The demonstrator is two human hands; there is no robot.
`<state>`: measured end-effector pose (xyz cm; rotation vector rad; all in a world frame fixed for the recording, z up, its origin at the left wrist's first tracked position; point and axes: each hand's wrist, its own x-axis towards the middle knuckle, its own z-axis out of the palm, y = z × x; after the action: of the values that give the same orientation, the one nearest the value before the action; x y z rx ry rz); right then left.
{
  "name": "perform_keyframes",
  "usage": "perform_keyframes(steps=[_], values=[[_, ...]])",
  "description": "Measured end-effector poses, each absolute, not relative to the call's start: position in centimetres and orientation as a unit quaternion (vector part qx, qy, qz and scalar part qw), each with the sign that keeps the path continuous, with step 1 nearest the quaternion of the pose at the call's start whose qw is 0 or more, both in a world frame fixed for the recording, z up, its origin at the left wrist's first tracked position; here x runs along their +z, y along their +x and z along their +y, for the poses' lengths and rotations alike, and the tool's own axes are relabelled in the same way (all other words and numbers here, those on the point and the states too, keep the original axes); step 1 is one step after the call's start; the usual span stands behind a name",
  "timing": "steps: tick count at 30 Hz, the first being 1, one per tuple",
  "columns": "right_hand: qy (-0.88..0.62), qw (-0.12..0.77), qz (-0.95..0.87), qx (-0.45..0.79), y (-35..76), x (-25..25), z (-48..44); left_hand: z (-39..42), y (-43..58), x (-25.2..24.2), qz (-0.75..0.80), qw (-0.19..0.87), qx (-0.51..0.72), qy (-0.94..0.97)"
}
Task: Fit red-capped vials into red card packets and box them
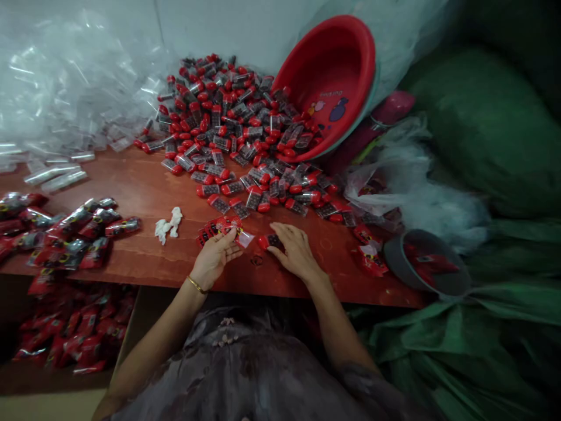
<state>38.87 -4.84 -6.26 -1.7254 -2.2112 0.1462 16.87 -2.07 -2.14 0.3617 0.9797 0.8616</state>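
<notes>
My left hand (215,257) is at the table's front edge, its thumb and fingers pinched on a clear sleeve (244,237). Red printed cards (214,228) lie fanned out just behind those fingers. To the right, my right hand (294,250) rests low over the table with its thumb and fingers around a small red-capped container (268,242) of dark contents. The two hands are apart. A large heap of similar red-capped containers (219,128) spreads behind them.
A red basin (326,64) leans on its side at the back. Clear sleeves (79,82) pile up at the back left. Packed red items (70,231) lie at left, more in a box below. A grey bowl (405,263) stands at right. White crumpled tissue (169,225) lies left of my hands.
</notes>
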Motion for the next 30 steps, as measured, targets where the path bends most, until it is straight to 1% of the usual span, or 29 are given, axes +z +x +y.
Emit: perform_keyframes(steps=[2,3,5,7,10,12,13,15,17,21,24,30], values=[[-0.596,0.155,-0.784,0.081,39.1,-6.3,-5.0,-2.1,16.9,-2.1,0.448,0.785,0.396,0.16],[-0.613,0.163,-0.768,0.09,39.1,-6.4,-5.2,-2.1,16.9,-2.1,0.443,0.788,0.397,0.156],[-0.666,0.202,-0.709,0.11,38.8,-6.7,-5.7,-2.1,16.8,-2.1,0.437,0.793,0.398,0.149],[-0.703,0.263,-0.642,0.156,38.2,-6.7,-6.6,-2.1,16.8,-2.1,0.434,0.794,0.4,0.147],[-0.677,0.364,-0.569,0.293,36.7,-5.4,-8.0,-2.2,16.9,-2.0,0.436,0.788,0.405,0.16],[-0.617,0.399,-0.555,0.39,35.6,-3.9,-8.8,-2.4,17.1,-1.9,0.435,0.781,0.411,0.178],[-0.591,0.405,-0.559,0.417,35.2,-3.2,-9.0,-2.4,17.2,-1.8,0.434,0.777,0.416,0.188],[-0.56,0.41,-0.587,0.417,34.6,-2.0,-9.1,-2.6,17.4,-1.6,0.429,0.769,0.427,0.204],[-0.553,0.416,-0.617,0.375,34.3,-1.5,-9.0,-2.7,17.4,-1.5,0.427,0.764,0.434,0.215],[-0.57,0.412,-0.624,0.341,34.2,-2.3,-8.8,-2.8,17.0,-1.5,0.431,0.767,0.419,0.223],[-0.581,0.423,-0.587,0.372,33.8,-3.0,-8.9,-2.8,16.9,-1.6,0.44,0.761,0.414,0.236],[-0.574,0.442,-0.492,0.483,32.9,-2.7,-8.6,-3.0,17.5,-1.2,0.435,0.753,0.429,0.245]])
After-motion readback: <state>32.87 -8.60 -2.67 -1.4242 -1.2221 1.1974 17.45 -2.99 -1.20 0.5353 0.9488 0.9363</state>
